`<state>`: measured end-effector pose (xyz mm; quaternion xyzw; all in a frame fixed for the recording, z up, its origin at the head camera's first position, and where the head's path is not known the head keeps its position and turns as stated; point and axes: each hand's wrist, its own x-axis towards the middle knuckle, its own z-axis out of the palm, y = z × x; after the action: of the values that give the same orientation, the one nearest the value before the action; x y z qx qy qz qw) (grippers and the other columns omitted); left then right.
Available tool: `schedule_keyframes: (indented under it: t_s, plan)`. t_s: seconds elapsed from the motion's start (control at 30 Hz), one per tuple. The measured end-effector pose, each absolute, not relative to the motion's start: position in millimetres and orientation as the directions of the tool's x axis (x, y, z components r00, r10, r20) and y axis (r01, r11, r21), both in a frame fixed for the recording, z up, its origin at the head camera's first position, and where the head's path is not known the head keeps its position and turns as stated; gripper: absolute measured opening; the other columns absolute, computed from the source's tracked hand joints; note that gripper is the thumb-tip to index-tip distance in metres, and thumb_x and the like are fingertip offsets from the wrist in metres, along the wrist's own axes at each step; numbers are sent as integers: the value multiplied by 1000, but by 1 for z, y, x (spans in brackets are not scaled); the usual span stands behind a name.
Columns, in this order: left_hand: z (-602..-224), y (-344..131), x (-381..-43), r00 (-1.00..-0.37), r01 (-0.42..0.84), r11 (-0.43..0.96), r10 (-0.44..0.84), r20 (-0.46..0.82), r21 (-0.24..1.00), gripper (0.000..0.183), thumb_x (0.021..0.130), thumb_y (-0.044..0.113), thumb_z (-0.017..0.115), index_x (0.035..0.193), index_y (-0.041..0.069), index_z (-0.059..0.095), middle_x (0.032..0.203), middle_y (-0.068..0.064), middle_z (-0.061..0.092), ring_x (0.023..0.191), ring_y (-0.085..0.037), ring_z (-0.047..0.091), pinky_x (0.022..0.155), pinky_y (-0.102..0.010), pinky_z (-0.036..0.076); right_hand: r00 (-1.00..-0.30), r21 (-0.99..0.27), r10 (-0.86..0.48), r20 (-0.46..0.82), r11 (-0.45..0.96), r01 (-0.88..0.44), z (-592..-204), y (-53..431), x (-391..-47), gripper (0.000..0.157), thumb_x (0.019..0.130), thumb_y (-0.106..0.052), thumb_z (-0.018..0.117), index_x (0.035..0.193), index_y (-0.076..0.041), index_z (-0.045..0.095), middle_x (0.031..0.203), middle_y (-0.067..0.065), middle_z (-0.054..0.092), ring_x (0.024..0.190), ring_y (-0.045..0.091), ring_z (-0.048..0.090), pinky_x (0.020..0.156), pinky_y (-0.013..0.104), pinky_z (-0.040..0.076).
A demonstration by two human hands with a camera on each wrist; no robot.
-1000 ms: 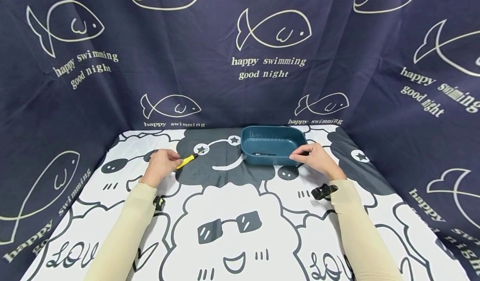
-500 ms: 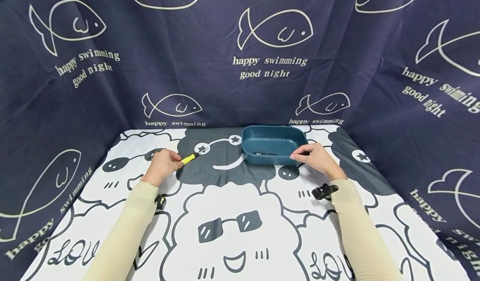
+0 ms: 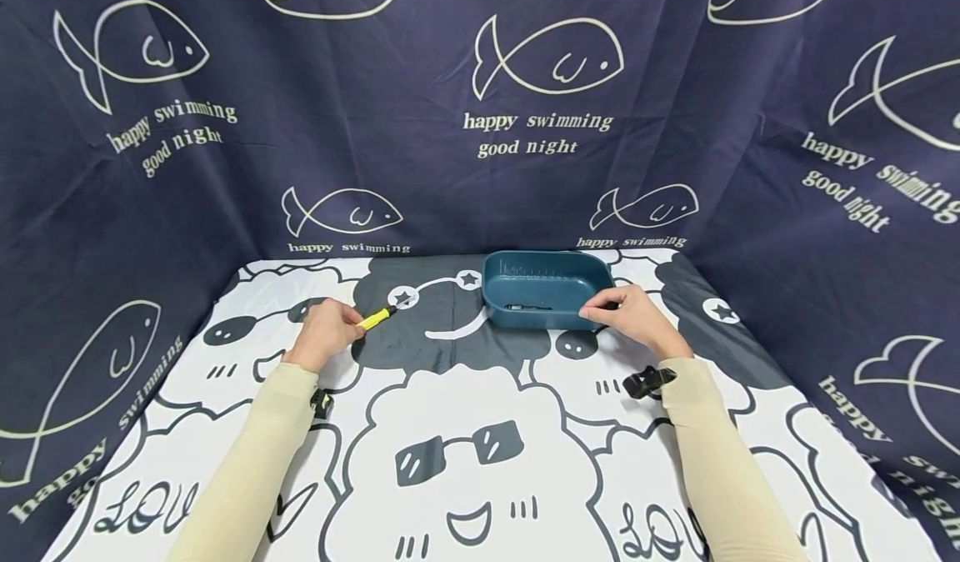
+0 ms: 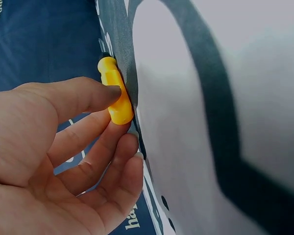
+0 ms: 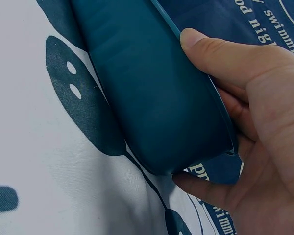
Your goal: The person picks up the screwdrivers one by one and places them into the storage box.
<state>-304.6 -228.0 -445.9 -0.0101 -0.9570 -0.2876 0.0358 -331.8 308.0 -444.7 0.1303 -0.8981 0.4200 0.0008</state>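
Observation:
In the head view my left hand [image 3: 324, 331] is at the left of the table, pinching the yellow handle of a screwdriver [image 3: 377, 318]. Its thin shaft points away to the right, over the dark patch of the cloth. Seen from the left wrist, the thumb presses on the yellow handle [image 4: 118, 105], fingers behind it; the shaft is hidden there. My right hand [image 3: 628, 316] holds the near right corner of a teal plastic bin [image 3: 525, 321]. In the right wrist view the thumb lies on the bin's rim, and one finger reaches under its lower corner.
Inside the bin lies a small dark tool with a thin shaft [image 3: 528, 308]. The table cloth [image 3: 465, 403] carries cartoon sheep prints. Dark blue fish-print curtains [image 3: 435, 112] rise behind the table and at both sides. A black strap device [image 3: 648, 383] sits at the right wrist.
The fingers of my left hand have shifted slightly forward along the screwdriver's handle, covering more of it. My right hand and the bin stay in place.

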Motion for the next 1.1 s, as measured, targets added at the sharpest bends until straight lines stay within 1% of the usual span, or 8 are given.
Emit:
schedule_keyframes:
  t_s: [0.3, 0.4, 0.53, 0.73, 0.87, 0.97, 1.1]
  plan:
    - [-446, -227, -303, -997, -5, 828, -49, 62, 561, 17, 85, 14, 77, 99, 4, 82, 95, -11, 79, 80, -26, 65, 66, -33, 46, -966, -754, -232, 116, 612, -238, -445, 308, -331, 24, 85, -45, 84, 95, -24, 82, 100, -1, 76, 92, 23, 65, 77, 34, 54]
    - [-445, -226, -302, -995, -18, 813, -70, 67, 582, 20, 85, 16, 78, 100, 4, 82, 95, -11, 79, 83, -26, 67, 68, -33, 48, -967, -756, -228, 117, 611, -236, -445, 308, -331, 23, 85, -44, 84, 95, -24, 82, 100, -1, 76, 93, 23, 65, 77, 34, 54]
    - [-444, -224, -300, -989, -10, 800, -96, 112, 600, 22, 82, 19, 79, 99, 5, 83, 92, -10, 79, 85, -26, 67, 67, -32, 48, -965, -758, -231, 123, 606, -241, -445, 308, -332, 22, 85, -44, 84, 95, -24, 83, 100, -1, 77, 92, 22, 66, 77, 34, 55]
    - [-442, -221, -296, -977, 14, 791, -121, 178, 612, 20, 81, 18, 77, 95, 5, 83, 89, -10, 79, 76, -25, 66, 60, -29, 48, -964, -753, -238, 121, 611, -246, -445, 307, -332, 23, 85, -45, 84, 95, -25, 82, 98, -2, 77, 88, 22, 67, 75, 33, 55]
    - [-436, -216, -294, -963, 41, 785, -134, 235, 618, 20, 81, 17, 76, 96, 6, 83, 89, -9, 79, 78, -26, 68, 62, -30, 48, -964, -751, -239, 119, 614, -245, -444, 306, -333, 23, 85, -46, 83, 95, -25, 82, 98, -2, 77, 88, 22, 67, 75, 33, 55]
    - [-430, -210, -293, -952, 82, 782, -122, 281, 617, 21, 80, 17, 76, 97, 5, 82, 89, -9, 79, 80, -27, 68, 64, -31, 48, -965, -753, -234, 118, 612, -241, -443, 307, -333, 23, 85, -46, 84, 95, -24, 82, 97, -1, 77, 88, 23, 66, 74, 32, 55]
    - [-419, -197, -293, -941, 158, 771, -71, 330, 617, 22, 81, 15, 74, 98, 3, 82, 87, -10, 79, 74, -27, 68, 61, -31, 47, -965, -759, -234, 117, 606, -239, -444, 308, -331, 23, 86, -45, 84, 95, -24, 82, 97, 0, 77, 88, 23, 66, 73, 31, 54]
